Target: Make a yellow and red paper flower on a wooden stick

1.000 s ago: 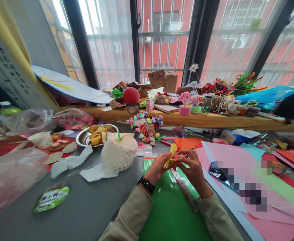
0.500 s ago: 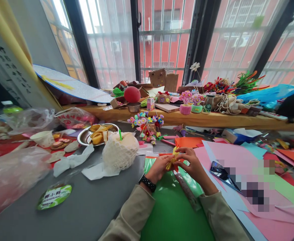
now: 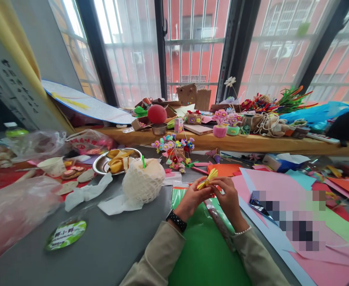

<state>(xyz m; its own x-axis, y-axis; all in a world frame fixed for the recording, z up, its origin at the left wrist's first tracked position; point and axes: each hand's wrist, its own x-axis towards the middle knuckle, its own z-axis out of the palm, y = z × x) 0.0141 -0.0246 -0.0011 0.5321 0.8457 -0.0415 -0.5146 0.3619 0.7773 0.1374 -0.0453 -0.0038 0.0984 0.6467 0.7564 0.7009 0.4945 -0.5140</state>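
Note:
Between my two hands is a small folded yellow paper piece (image 3: pixel 210 174), pinched at its middle so its pleated end fans out upward. My left hand (image 3: pixel 194 195) grips it from the left, thumb and fingers closed. On the other side my right hand (image 3: pixel 225 194) has its fingertips pressed on the same piece. A bit of orange-red shows below the fingers, partly hidden. Both hands are above a green plastic-covered sheet (image 3: pixel 207 254) with a clear strip (image 3: pixel 219 222) along it.
Left of my hands stands a net-wrapped coconut (image 3: pixel 144 180) with a green straw, beside a metal bowl (image 3: pixel 95 165) of bananas. Coloured paper sheets (image 3: pixel 282 182) and a phone (image 3: pixel 259 204) lie to the right. Pipe-cleaner flowers (image 3: pixel 174 149) stand behind.
The yellow paper has turned, with its fanned end now tilting up and to the right. My right fingers have drawn in closer around it, and its wrist bracelet has come into sight.

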